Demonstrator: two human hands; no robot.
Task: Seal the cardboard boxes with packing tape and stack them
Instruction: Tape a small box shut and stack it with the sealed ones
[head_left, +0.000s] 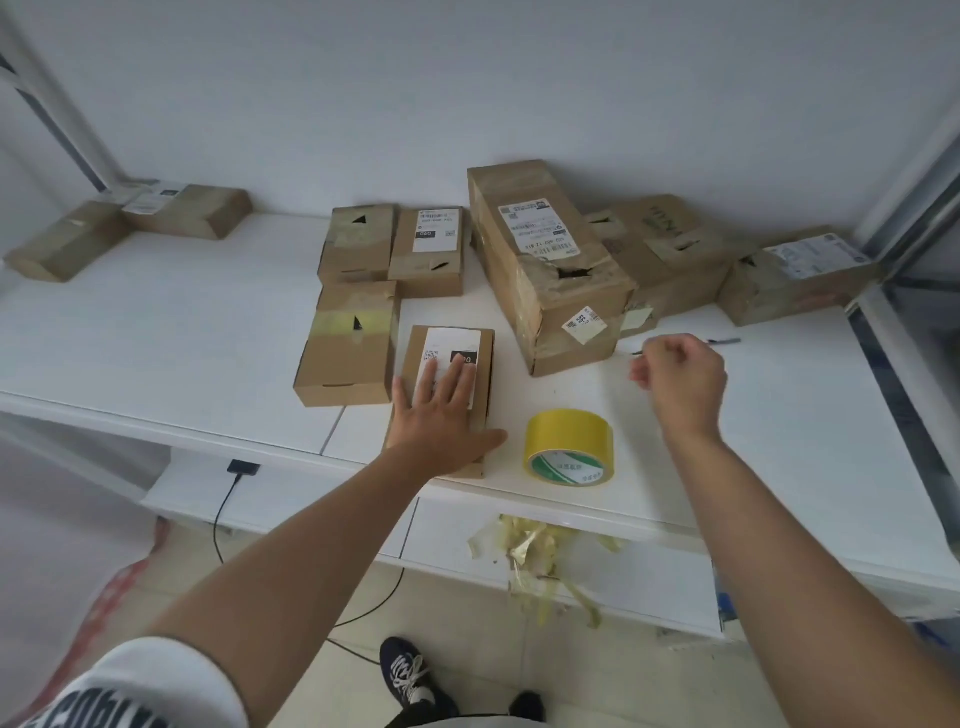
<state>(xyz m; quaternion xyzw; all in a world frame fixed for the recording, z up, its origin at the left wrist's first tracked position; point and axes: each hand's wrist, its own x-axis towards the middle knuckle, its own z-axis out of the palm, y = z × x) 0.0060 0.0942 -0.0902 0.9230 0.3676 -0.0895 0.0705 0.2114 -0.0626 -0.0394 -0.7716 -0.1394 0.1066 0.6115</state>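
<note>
Flat and spread, your left hand presses on the small box at the near edge of the white table, covering part of its white label, whose print is too small to read. Your right hand hovers loosely curled above the table; whether it pinches anything cannot be told. Just beside the box stands the yellow tape roll. Behind, the tall box carries a sticker reading "56-2".
</note>
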